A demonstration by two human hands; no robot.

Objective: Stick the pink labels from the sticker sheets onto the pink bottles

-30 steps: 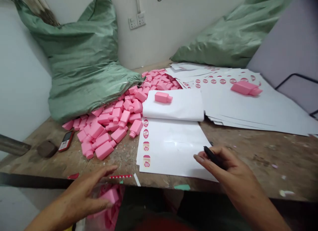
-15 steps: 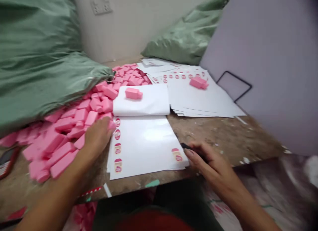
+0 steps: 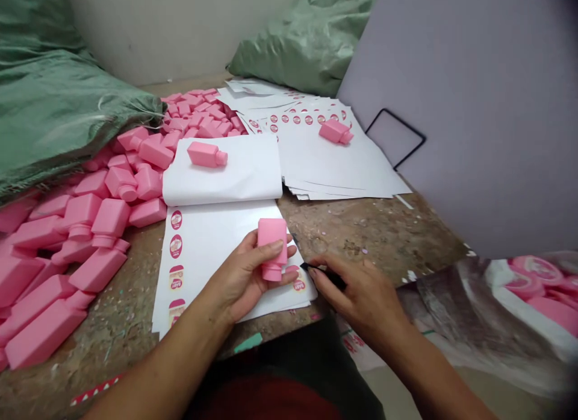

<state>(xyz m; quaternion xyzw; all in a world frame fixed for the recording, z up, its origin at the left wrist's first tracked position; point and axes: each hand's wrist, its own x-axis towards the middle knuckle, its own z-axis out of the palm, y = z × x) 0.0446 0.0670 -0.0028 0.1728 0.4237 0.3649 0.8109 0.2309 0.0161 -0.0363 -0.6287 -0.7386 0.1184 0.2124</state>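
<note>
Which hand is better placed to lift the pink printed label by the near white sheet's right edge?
Probably the right hand: its slim black tool ends beside that label, while the left hand holds a rectangular pink plastic bottle.

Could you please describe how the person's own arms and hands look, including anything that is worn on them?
Both the left hand and the right hand are without gloves. The left forearm and right forearm show no sleeves within the picture. I see no watch, bracelet or ring, though some fingers are partly hidden.
</note>
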